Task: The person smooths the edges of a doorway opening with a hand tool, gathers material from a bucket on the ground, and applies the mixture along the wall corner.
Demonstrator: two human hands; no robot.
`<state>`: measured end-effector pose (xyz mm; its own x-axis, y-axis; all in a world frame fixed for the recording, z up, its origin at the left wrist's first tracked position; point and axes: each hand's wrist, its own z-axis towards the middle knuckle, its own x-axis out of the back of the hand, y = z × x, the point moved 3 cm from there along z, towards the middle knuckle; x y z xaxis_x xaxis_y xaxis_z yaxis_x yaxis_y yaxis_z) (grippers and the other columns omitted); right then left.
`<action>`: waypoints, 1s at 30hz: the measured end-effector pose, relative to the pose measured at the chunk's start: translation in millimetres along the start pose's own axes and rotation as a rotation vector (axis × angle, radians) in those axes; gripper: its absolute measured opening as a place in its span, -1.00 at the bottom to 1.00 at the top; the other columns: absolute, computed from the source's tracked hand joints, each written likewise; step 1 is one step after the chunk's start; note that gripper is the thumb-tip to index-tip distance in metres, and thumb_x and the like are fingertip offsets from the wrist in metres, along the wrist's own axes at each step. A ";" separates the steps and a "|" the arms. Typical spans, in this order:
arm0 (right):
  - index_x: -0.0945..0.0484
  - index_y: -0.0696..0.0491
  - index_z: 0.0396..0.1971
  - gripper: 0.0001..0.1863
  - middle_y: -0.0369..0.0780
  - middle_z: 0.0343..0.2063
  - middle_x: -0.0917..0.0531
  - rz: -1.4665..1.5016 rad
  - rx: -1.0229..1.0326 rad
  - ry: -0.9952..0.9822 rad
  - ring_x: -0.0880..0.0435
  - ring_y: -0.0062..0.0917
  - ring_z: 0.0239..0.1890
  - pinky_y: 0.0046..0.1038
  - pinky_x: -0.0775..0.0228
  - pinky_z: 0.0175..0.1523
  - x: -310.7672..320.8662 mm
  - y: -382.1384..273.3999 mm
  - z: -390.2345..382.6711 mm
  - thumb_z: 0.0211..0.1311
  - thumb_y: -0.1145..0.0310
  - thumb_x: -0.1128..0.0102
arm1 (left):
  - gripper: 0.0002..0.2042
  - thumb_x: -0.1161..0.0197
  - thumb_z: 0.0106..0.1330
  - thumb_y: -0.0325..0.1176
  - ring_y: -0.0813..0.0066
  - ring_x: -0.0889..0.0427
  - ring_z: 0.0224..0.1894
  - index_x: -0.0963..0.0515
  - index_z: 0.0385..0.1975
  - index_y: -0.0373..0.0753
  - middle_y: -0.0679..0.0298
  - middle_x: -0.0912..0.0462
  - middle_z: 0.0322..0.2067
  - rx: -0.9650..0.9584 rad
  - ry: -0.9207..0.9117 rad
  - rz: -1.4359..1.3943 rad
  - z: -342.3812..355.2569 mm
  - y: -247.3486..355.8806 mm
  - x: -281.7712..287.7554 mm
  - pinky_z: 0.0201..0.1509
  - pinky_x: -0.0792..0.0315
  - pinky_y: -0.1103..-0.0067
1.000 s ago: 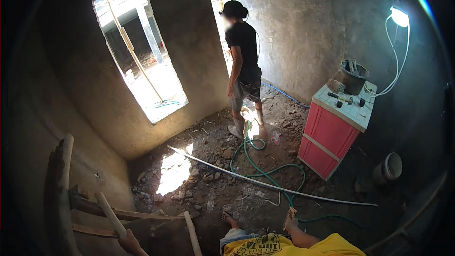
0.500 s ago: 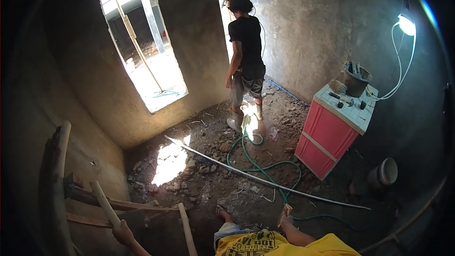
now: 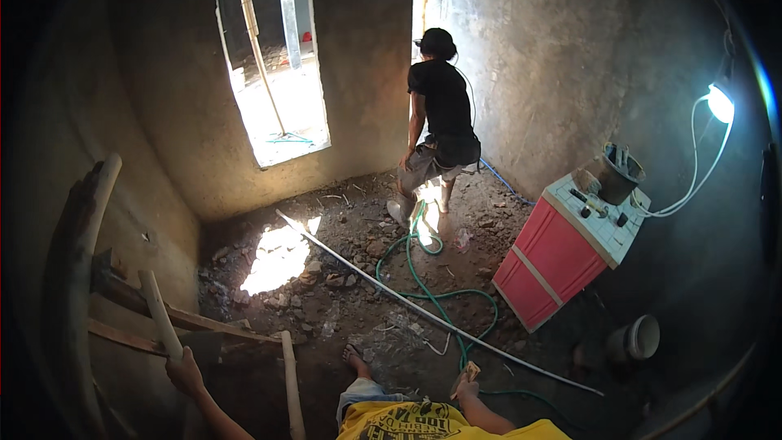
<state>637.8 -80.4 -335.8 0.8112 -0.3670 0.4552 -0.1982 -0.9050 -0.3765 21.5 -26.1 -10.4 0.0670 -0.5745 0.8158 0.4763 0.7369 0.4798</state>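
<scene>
At the lower left, my left hand (image 3: 186, 371) is closed around the lower end of a pale round wooden pole (image 3: 160, 314). My right hand (image 3: 467, 389) is in front of my yellow shirt, its fingers closed on a small tan, wooden-looking piece (image 3: 466, 375) whose kind I cannot make out. Just beyond that hand a green hose (image 3: 440, 301) loops over the floor. Beside my left forearm stands another pale wooden pole (image 3: 292, 383), next to a wooden beam (image 3: 195, 320).
A co-worker (image 3: 444, 114) in black stands bent by the doorway. A long white pipe (image 3: 407, 300) crosses the rubble floor. On the right are a pink-sided, tile-topped block (image 3: 550, 257) bearing a bucket (image 3: 621, 175), another bucket (image 3: 639, 338) and a lit lamp (image 3: 721, 103).
The co-worker has bent forward and lowered the head. My view has shifted slightly. My left hand stays on the pole, and my right hand keeps the tan piece.
</scene>
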 end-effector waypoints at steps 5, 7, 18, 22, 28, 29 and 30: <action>-0.25 0.24 0.05 -0.42 -0.05 -0.18 -0.48 0.041 -0.025 -0.027 -0.52 -0.29 -0.26 -0.27 -0.35 -0.24 -0.3 -2.5 -3.1 0.31 0.01 0.17 | -0.56 -0.20 0.05 -0.14 -0.02 -0.56 -0.21 -0.50 -0.28 -0.47 -0.10 -0.58 -0.30 0.010 -0.017 0.004 2.5 1.1 0.4 -0.14 -0.41 0.24; -0.23 0.24 0.06 -0.42 -0.05 -0.16 -0.47 0.030 0.007 -0.017 -0.51 -0.29 -0.24 -0.26 -0.36 -0.21 1.4 -0.7 0.4 0.31 0.02 0.17 | -0.56 -0.20 0.05 -0.14 -0.03 -0.56 -0.22 -0.50 -0.28 -0.47 -0.10 -0.58 -0.32 0.016 -0.039 0.011 1.8 5.8 1.3 -0.15 -0.42 0.24; -0.23 0.25 0.06 -0.40 -0.06 -0.09 -0.44 0.018 -0.004 0.038 -0.50 -0.27 -0.13 -0.28 -0.38 -0.13 3.8 -14.5 -23.8 0.28 0.00 0.14 | -0.56 -0.21 0.04 -0.12 0.01 -0.59 -0.26 -0.51 -0.33 -0.47 -0.07 -0.59 -0.36 0.038 -0.024 0.009 -2.5 9.6 5.0 -0.21 -0.44 0.27; -0.20 0.26 0.08 -0.40 -0.03 -0.06 -0.42 0.014 0.020 0.006 -0.48 -0.24 -0.09 -0.27 -0.38 -0.09 -0.1 -13.2 -15.0 0.29 0.03 0.13 | -0.56 -0.21 0.04 -0.12 0.01 -0.59 -0.27 -0.52 -0.33 -0.47 -0.07 -0.59 -0.37 0.036 -0.041 0.004 -2.7 9.0 8.3 -0.22 -0.44 0.26; -0.19 0.30 0.06 -0.40 0.02 -0.01 -0.39 0.015 0.052 -0.010 -0.46 -0.21 -0.04 -0.28 -0.40 -0.04 1.2 -18.4 -30.8 0.29 0.04 0.14 | -0.57 -0.21 0.05 -0.12 0.01 -0.59 -0.28 -0.52 -0.35 -0.47 -0.07 -0.59 -0.39 0.034 -0.031 -0.006 -2.3 8.2 9.3 -0.22 -0.44 0.26; -0.19 0.30 0.06 -0.40 0.03 -0.01 -0.38 0.022 0.088 -0.044 -0.46 -0.21 -0.04 -0.28 -0.40 -0.04 0.9 -19.0 -32.2 0.29 0.04 0.15 | -0.57 -0.21 0.05 -0.12 0.01 -0.59 -0.28 -0.52 -0.35 -0.47 -0.07 -0.59 -0.39 0.032 -0.025 -0.001 -2.4 8.6 9.0 -0.22 -0.44 0.26; -0.19 0.30 0.06 -0.40 0.03 -0.01 -0.38 0.025 0.087 -0.044 -0.46 -0.21 -0.04 -0.28 -0.40 -0.04 -0.5 -18.2 -30.6 0.29 0.04 0.15 | -0.58 -0.21 0.05 -0.13 0.01 -0.59 -0.28 -0.52 -0.35 -0.47 -0.07 -0.59 -0.40 0.030 -0.017 0.004 -2.6 8.8 8.7 -0.22 -0.44 0.26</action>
<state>624.2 -70.3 -304.5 0.8306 -0.3776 0.4093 -0.1715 -0.8727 -0.4572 28.6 -25.5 0.1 0.0533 -0.5657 0.8229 0.4496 0.7494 0.4860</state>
